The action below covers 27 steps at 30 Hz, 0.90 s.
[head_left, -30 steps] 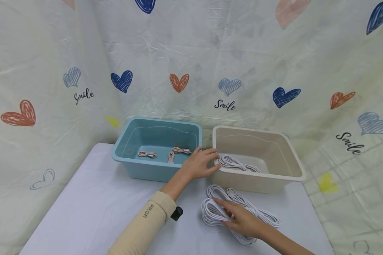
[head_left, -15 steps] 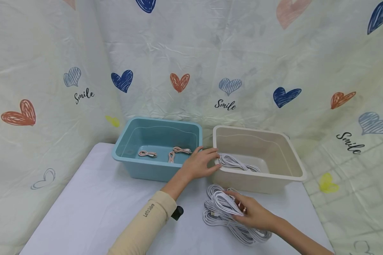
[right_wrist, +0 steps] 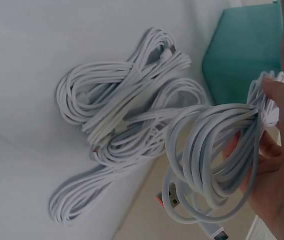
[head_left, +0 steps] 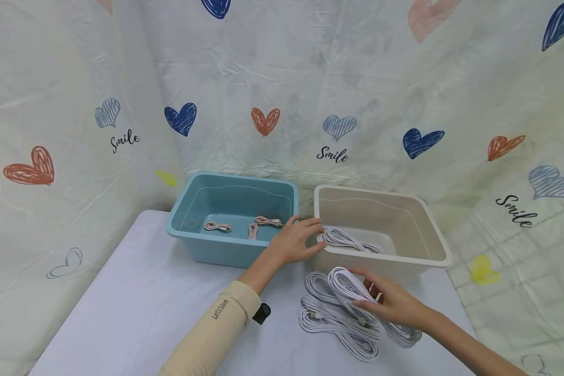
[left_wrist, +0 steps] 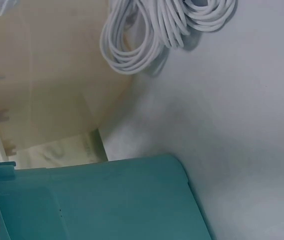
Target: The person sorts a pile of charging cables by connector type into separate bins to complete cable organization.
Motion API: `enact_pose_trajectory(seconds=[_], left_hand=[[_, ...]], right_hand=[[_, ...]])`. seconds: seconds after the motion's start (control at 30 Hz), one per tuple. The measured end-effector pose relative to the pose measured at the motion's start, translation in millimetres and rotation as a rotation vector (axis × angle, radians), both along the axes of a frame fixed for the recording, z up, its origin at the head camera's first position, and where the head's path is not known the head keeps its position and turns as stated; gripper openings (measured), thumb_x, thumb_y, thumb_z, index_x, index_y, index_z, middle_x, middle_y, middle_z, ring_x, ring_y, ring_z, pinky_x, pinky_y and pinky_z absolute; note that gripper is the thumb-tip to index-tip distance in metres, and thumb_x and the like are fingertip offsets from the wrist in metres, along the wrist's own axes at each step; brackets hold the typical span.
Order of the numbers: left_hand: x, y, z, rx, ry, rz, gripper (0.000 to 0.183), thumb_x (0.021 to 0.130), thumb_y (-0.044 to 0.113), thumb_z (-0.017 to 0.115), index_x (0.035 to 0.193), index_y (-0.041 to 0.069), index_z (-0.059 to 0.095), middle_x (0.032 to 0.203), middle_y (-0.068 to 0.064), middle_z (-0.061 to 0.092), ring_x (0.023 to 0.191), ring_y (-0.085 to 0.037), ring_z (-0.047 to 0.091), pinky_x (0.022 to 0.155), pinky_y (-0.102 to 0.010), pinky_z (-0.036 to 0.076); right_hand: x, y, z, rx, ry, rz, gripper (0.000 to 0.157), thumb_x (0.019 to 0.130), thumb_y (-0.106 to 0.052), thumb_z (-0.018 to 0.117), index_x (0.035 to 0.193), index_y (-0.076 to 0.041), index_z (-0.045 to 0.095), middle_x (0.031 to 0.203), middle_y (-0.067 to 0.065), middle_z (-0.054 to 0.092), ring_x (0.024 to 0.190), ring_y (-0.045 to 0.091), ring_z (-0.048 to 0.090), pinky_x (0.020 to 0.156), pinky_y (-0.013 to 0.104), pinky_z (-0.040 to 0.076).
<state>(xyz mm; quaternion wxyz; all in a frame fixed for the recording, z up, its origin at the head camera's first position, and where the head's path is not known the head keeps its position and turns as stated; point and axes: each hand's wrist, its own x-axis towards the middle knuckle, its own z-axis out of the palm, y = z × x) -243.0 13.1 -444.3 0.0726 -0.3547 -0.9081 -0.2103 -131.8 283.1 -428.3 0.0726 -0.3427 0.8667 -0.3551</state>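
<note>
- Cable bundle (head_left: pixel 348 287), white and coiled into loops, is held in the right hand (head_left: pixel 390 300) in front of the beige bin (head_left: pixel 380 214), outside its front wall.
- The right hand grips it between thumb and fingers from the right side; the right wrist view shows the grip near one end, with large loops bulging toward the camera and a metal-tipped plug (right_wrist: pixel 174 198) hanging among them.
- Its long axis slants in the head view — far end up and to the left, near end down and to the right, where it overlaps other loops and I cannot tell exactly where it stops.
- The relation that seems to matter most: the inside of the beige bin lies straight ahead of the bundle, away from the person, with the front rim between them.
- The left hand (head_left: pixel 293 243) holds no cable; its fingers are spread across the gap between the blue bin (head_left: pixel 216 253) and the beige bin, near their facing corners. It is nearer the rims — the right hand has the bundle.
- More white cables (head_left: pixel 333 326) lie on the table below; one white coil (head_left: pixel 340 237) sits inside the beige bin, and small pinkish cables (head_left: pixel 218 226) sit inside the blue bin.
</note>
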Motion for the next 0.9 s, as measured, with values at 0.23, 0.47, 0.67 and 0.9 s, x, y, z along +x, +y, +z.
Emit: enact_pose_trajectory(seconds=[0.23, 0.47, 0.67, 0.9], left_hand=[[0.0, 0.0, 0.3, 0.002, -0.010, 0.002, 0.035, 0.100, 0.044, 0.059, 0.127, 0.023, 0.066, 0.149, 0.002, 0.052, 0.138, -0.012, 0.047, 0.121, -0.049, 0.025], [-0.6, -0.1, -0.7, 0.000, -0.015, 0.005, 0.036, 0.100, 0.044, 0.058, 0.128, 0.024, 0.066, 0.149, 0.003, 0.052, 0.139, -0.011, 0.047, 0.122, -0.049, 0.025], [-0.5, -0.1, 1.1, -0.009, -0.020, 0.005, 0.036, 0.100, 0.044, 0.058, 0.128, 0.023, 0.066, 0.149, 0.002, 0.052, 0.139, -0.011, 0.046, 0.122, -0.049, 0.024], [0.3, 0.2, 1.4, -0.003, -0.012, 0.002, 0.035, 0.101, 0.043, 0.059, 0.128, 0.023, 0.066, 0.149, 0.002, 0.052, 0.139, -0.011, 0.047, 0.122, -0.049, 0.025]], right_hand=[[-6.9, 8.4, 20.7, 0.037, 0.052, -0.027, 0.062, 0.092, -0.013, 0.074, 0.146, -0.007, 0.044, 0.082, -0.008, 0.054, 0.062, -0.001, 0.053, 0.052, 0.023, 0.051], [-17.5, 13.4, 46.1, 0.078, 0.123, -0.064, 0.064, 0.089, -0.011, 0.076, 0.145, -0.005, 0.046, 0.083, -0.005, 0.055, 0.062, -0.001, 0.054, 0.053, 0.022, 0.052], [-31.0, 22.1, 62.6, 0.143, 0.125, -0.142, 0.066, 0.090, -0.013, 0.075, 0.149, -0.011, 0.044, 0.086, -0.003, 0.055, 0.064, 0.001, 0.055, 0.054, 0.023, 0.052], [-50.7, 31.9, 81.2, 0.145, 0.150, -0.146, 0.066, 0.091, -0.008, 0.072, 0.150, -0.004, 0.042, 0.085, 0.001, 0.057, 0.065, 0.004, 0.055, 0.054, 0.023, 0.051]])
